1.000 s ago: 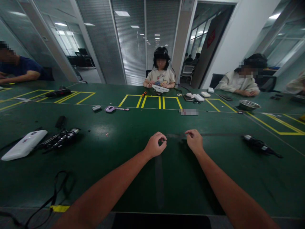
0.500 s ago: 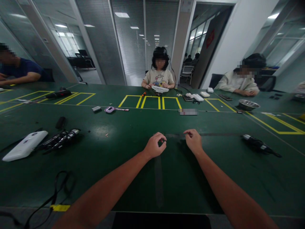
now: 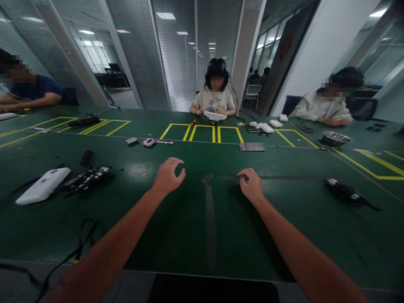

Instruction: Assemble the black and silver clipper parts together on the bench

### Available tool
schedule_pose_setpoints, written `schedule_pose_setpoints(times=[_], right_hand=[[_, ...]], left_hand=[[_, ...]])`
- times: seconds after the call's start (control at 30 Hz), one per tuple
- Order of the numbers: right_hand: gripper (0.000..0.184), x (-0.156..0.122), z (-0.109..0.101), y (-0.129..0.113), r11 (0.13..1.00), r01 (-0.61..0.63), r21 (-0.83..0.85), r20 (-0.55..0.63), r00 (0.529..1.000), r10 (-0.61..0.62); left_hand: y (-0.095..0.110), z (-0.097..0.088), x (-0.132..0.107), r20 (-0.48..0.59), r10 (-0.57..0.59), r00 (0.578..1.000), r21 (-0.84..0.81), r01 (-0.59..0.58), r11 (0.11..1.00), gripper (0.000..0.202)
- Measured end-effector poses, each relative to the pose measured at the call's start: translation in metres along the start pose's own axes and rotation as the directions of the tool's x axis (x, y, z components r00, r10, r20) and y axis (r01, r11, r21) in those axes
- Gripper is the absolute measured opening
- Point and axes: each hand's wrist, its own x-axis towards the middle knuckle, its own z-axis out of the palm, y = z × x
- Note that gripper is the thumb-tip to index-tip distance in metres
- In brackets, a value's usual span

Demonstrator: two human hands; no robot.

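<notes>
The left hand (image 3: 167, 176) hangs just over the green desk (image 3: 176, 227), open, fingers loosely curved, holding nothing; the right hand (image 3: 251, 184) rests low on the desk with thumb and forefinger pinched together on the near end of a thin grey strip (image 3: 284, 177); that strip lies flat and runs away to the right, toward a black tool (image 3: 345, 192) with a metal tip; a second strip (image 3: 208, 223) runs from between the hands back toward the person, the two meeting roughly at a right angle; to the left lie a white case (image 3: 43, 186), whose small marking is too small to read, and just beside it a bundle of dark tools (image 3: 88, 176); a black strap (image 3: 82, 240) loops near the desk's front edge; farther off are a purple gadget (image 3: 148, 142), yellow lines (image 3: 202, 127) marking boxes, and a steel bowl (image 3: 335, 138); a red sign (image 3: 285, 41) on the door behind cannot be read; a co-worker (image 3: 216, 99) sits opposite, hands at a white tray (image 3: 215, 115).
</notes>
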Motion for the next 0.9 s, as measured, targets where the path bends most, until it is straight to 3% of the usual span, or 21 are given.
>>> schedule_pose_setpoints(times=[0.07, 0.17, 0.27, 0.33, 0.47, 0.57, 0.7, 0.9], right_hand=[[0.023, -0.001, 0.000, -0.002, 1.000, 0.021, 0.011, 0.010, 1.000, -0.021], [0.023, -0.002, -0.004, -0.001, 1.000, 0.015, 0.011, 0.009, 1.000, -0.015], [0.023, -0.002, -0.008, 0.003, 1.000, -0.006, 0.010, 0.004, 1.000, 0.006], [0.023, -0.002, -0.008, 0.005, 1.000, -0.014, 0.012, 0.000, 1.000, 0.014], [0.022, -0.002, -0.006, 0.006, 1.000, -0.018, 0.015, 0.002, 1.000, 0.018], [0.023, -0.003, -0.005, 0.005, 0.999, -0.034, 0.017, 0.027, 0.999, 0.033], [0.023, -0.004, -0.005, 0.006, 0.999, -0.049, 0.012, 0.049, 0.998, 0.048], [0.022, -0.004, -0.004, 0.007, 0.999, -0.047, 0.019, 0.051, 0.998, 0.045]], left_hand=[[-0.039, -0.025, -0.009, 0.014, -0.217, 0.976, 0.244, 0.207, 0.948, 0.043], [-0.096, -0.064, -0.029, -0.014, -0.529, 0.848, 0.528, 0.456, 0.716, 0.066], [-0.139, -0.092, -0.052, -0.055, -0.685, 0.727, 0.651, 0.546, 0.527, 0.076], [-0.158, -0.102, -0.064, -0.051, -0.722, 0.690, 0.686, 0.550, 0.476, 0.076], [-0.178, -0.106, -0.076, -0.045, -0.695, 0.717, 0.698, 0.521, 0.492, 0.073], [-0.184, -0.104, -0.077, -0.102, -0.665, 0.740, 0.681, 0.539, 0.496, 0.067], [-0.190, -0.104, -0.078, -0.171, -0.669, 0.723, 0.697, 0.569, 0.437, 0.061], [-0.205, -0.110, -0.076, -0.124, -0.685, 0.718, 0.763, 0.510, 0.396, 0.062]])
